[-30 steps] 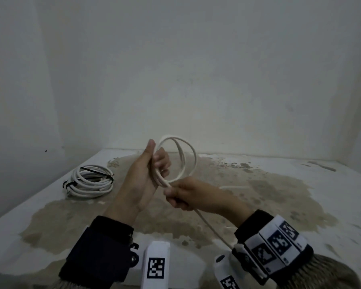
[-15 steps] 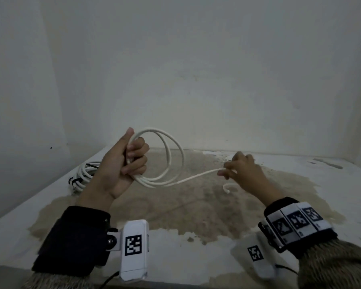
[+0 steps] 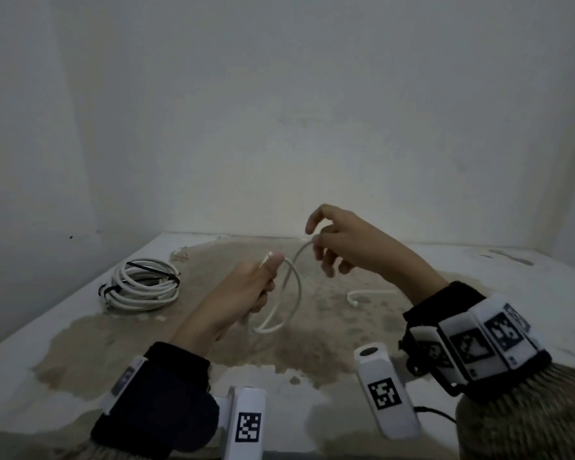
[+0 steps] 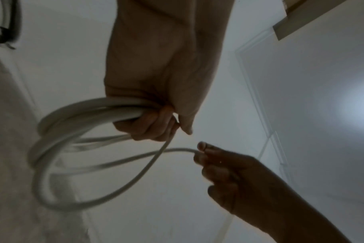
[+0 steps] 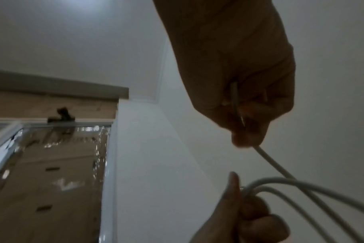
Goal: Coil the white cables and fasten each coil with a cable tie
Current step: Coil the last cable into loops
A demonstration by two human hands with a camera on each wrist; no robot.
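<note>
My left hand (image 3: 246,290) is curled tight round a bundle of loops of the thin white round cable (image 3: 294,293), thumb up along the top of the bundle, and the loops hang out below and to the right of that fist, held in the air above the surface. From the fist one strand rises up and to the right to my right hand (image 3: 342,247), which pinches it between thumb and fingertips while the other fingers stay loosely spread. In the left wrist view I see the loops (image 4: 58,148) bunched in the palm and the strand crossing over to the right hand's fingertips (image 4: 202,146); in the right wrist view the strand (image 5: 270,162) leaves the pinch and runs down to the left fist (image 5: 245,212). Below my right hand, the cable's loose tail (image 3: 369,293) lies on the surface, its curved tip showing near the wrist; I cannot tell how it joins the rest. Well to the left of my left hand lies a finished white cable coil bound with black cable ties (image 3: 143,283), resting near the side wall. Nothing stands between the two hands but the cable itself. The surface is a white tabletop with a large brown worn patch (image 3: 329,343), closed in by plain white walls (image 3: 279,111) behind and to the left.
</note>
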